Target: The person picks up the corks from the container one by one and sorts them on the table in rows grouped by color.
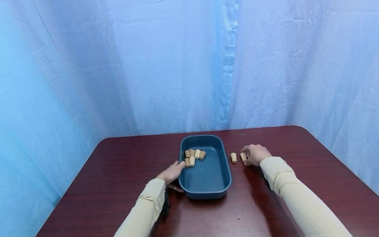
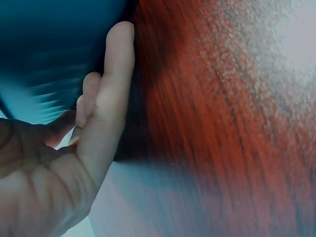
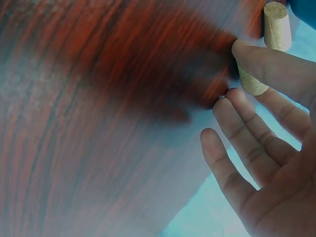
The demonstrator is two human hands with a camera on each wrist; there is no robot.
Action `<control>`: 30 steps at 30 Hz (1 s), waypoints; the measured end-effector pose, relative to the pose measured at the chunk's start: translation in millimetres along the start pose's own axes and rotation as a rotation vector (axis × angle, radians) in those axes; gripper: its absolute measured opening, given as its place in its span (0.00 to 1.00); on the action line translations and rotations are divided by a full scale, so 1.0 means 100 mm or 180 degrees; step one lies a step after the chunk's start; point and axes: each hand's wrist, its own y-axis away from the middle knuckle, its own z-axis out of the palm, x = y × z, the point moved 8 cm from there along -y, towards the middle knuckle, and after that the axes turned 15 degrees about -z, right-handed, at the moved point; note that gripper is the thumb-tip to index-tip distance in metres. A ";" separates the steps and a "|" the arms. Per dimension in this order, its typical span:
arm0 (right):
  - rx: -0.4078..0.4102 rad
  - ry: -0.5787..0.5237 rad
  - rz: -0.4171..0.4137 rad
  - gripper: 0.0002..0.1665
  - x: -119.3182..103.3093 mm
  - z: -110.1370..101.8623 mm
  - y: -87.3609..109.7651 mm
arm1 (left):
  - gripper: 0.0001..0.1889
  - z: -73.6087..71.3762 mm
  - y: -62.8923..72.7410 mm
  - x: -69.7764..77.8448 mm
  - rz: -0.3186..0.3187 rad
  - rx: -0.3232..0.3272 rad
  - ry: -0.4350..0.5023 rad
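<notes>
A blue rectangular tray (image 1: pixel 204 192) stands on the table, with several tapered corks (image 1: pixel 192 161) grouped in its left part. At the tray's left wall, my left hand (image 1: pixel 173 172) holds the side, thumb over the rim and fingers along the outside. In the left wrist view its fingers (image 2: pixel 116 89) lie against the tray's outer wall (image 2: pixel 54 54). To the tray's right, my right hand (image 1: pixel 256 154) pinches a cork (image 1: pixel 243 157) between thumb and index finger. The right wrist view shows that cork (image 3: pixel 253 85) partly hidden behind the thumb. Another cork (image 1: pixel 233 158) stands between tray and hand.
The dark red wooden table (image 1: pixel 133 164) has rounded far corners and a glossy top. Light blue curtains (image 1: pixel 177 65) hang behind it and along both sides. The tray's raised rim runs all around it.
</notes>
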 end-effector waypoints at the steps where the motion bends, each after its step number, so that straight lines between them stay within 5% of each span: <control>1: 0.0002 0.0016 0.0011 0.25 0.00 0.00 0.01 | 0.37 0.01 0.00 0.01 0.0012 -0.0004 -0.0002; 30: -0.0022 0.0082 0.0270 0.37 -0.03 0.02 0.02 | 0.38 0.00 -0.01 0.01 -0.0003 -0.0005 -0.0102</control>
